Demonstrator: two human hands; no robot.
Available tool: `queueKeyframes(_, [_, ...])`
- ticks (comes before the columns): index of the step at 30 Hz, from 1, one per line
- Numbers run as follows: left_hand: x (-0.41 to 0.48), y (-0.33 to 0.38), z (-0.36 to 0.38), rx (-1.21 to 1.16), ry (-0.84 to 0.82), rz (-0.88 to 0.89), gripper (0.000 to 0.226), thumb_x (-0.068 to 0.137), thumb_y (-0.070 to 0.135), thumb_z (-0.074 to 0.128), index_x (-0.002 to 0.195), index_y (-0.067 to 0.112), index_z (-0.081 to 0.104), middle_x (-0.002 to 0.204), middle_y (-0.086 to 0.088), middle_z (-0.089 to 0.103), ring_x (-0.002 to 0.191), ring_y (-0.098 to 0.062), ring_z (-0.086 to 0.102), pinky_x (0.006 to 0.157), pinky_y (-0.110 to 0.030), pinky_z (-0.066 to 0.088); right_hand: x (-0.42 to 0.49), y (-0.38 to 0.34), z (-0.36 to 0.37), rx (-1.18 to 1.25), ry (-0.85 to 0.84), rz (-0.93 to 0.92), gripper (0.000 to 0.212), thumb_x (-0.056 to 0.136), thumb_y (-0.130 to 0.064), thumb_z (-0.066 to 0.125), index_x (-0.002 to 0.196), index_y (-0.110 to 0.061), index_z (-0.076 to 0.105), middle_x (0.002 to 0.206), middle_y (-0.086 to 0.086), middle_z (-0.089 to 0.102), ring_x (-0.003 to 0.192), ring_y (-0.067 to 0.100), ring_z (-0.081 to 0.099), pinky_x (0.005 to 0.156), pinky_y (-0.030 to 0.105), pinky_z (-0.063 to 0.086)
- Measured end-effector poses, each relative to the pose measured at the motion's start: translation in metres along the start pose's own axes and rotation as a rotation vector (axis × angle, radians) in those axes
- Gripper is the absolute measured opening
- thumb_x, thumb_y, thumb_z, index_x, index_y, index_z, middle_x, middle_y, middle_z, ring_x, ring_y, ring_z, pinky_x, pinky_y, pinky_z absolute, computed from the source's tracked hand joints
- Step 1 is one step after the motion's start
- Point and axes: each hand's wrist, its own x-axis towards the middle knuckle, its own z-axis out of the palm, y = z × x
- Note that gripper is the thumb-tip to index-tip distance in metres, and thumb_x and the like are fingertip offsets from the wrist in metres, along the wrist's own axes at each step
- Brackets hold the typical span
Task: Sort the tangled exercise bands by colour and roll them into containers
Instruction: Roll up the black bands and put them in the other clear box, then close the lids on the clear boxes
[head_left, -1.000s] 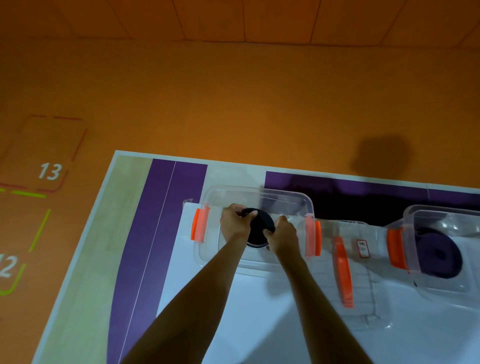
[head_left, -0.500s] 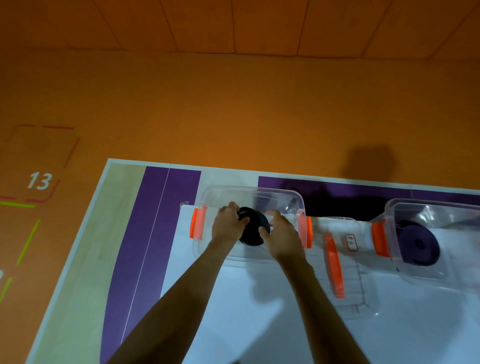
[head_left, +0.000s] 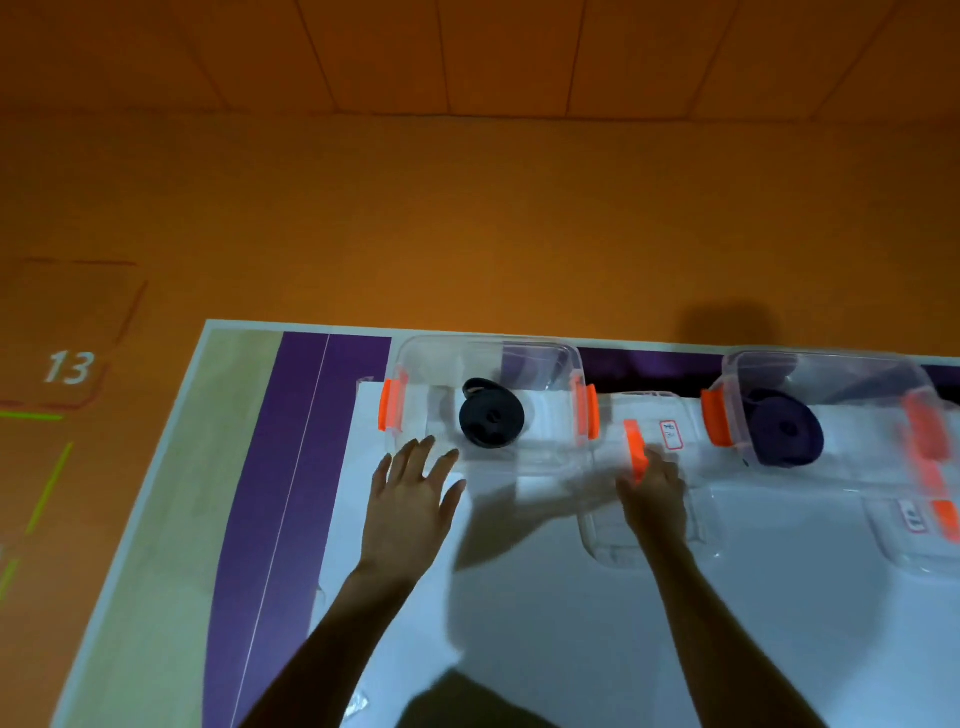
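While the black band (head_left: 492, 418) lies boxed

Rolled up, it sits inside the left clear container (head_left: 540, 349). The left hand (head_left: 415, 499), just in front of that box, has its fingers spread and holds nothing. The right hand (head_left: 652, 499) grips the clear lid (head_left: 649, 410) at its orange clip (head_left: 635, 452).

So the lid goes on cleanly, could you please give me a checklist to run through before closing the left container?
1. Black rolled band lies inside left container: ok.
2. Left hand is outside the container, fingers straight: ok.
3. Right hand holds lid at its orange handle: ok.
4. Lid is over the container: not ok, it lies beside it on the table.
5. Side latches swung clear: cannot tell.
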Motion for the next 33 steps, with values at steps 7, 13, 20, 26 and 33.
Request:
queueKeyframes(7, [-0.034, -0.018, 0.007, -0.008, -0.250, 0.026, 0.067, 0.104, 0.065, 0.015, 0.166, 0.040, 0.005, 0.175, 0.002, -0.002, 0.161, -0.025, -0.003, 0.126, -0.054, 0.004, 0.015, 0.004, 0.004, -0.020, 0.003, 0.084, 0.051, 0.089, -0.012, 0.071, 0.136, -0.005, 0.054, 0.123, 0.026, 0.062, 0.111, 0.046, 0.063, 0.093, 0.054, 0.055])
queueKeyframes(13, [-0.037, -0.017, 0.013, 0.042, -0.257, 0.034, 0.084, 0.102, 0.060, 0.045, 0.165, 0.036, -0.006, 0.175, -0.004, -0.006, 0.160, -0.031, -0.002, 0.120, -0.063, 0.025, -0.037, 0.008, 0.003, 0.063, -0.042, 0.154, 0.034, 0.074, -0.020, 0.078, 0.102, -0.007, 0.064, 0.098, 0.020, 0.070, 0.092, 0.040, 0.070, 0.081, 0.042, 0.058])
queueKeyframes(20, [-0.035, -0.020, 0.012, 0.035, -0.311, 0.073, 0.085, 0.106, 0.054, 0.045, 0.164, 0.034, -0.013, 0.171, -0.003, -0.022, 0.158, -0.029, -0.019, 0.123, -0.060, 0.022, -0.142, 0.013, -0.015, 0.282, 0.108, 0.263, 0.027, 0.076, -0.019, 0.083, 0.091, -0.017, 0.060, 0.090, 0.009, 0.068, 0.089, 0.034, 0.066, 0.080, 0.038, 0.048])
queueKeyframes(26, [-0.037, -0.034, -0.004, -0.018, -0.366, 0.140, 0.075, 0.109, 0.042, 0.042, 0.166, 0.029, -0.005, 0.172, -0.001, -0.019, 0.160, -0.026, -0.015, 0.127, -0.055, 0.020, -0.178, -0.007, -0.037, 0.320, 0.233, 0.125, 0.048, 0.077, -0.019, 0.086, 0.118, -0.013, 0.062, 0.103, 0.010, 0.074, 0.084, 0.028, 0.070, 0.084, 0.043, 0.060])
queueKeyframes(33, [-0.034, -0.063, -0.025, -0.250, -0.230, 0.023, 0.062, 0.109, 0.028, 0.046, 0.165, 0.018, 0.021, 0.173, -0.008, 0.018, 0.160, -0.029, 0.014, 0.124, -0.053, 0.030, -0.141, -0.092, -0.070, 0.037, 0.163, -0.284, 0.054, 0.071, -0.015, 0.091, 0.114, -0.019, 0.059, 0.103, 0.001, 0.070, 0.085, 0.021, 0.068, 0.072, 0.031, 0.056])
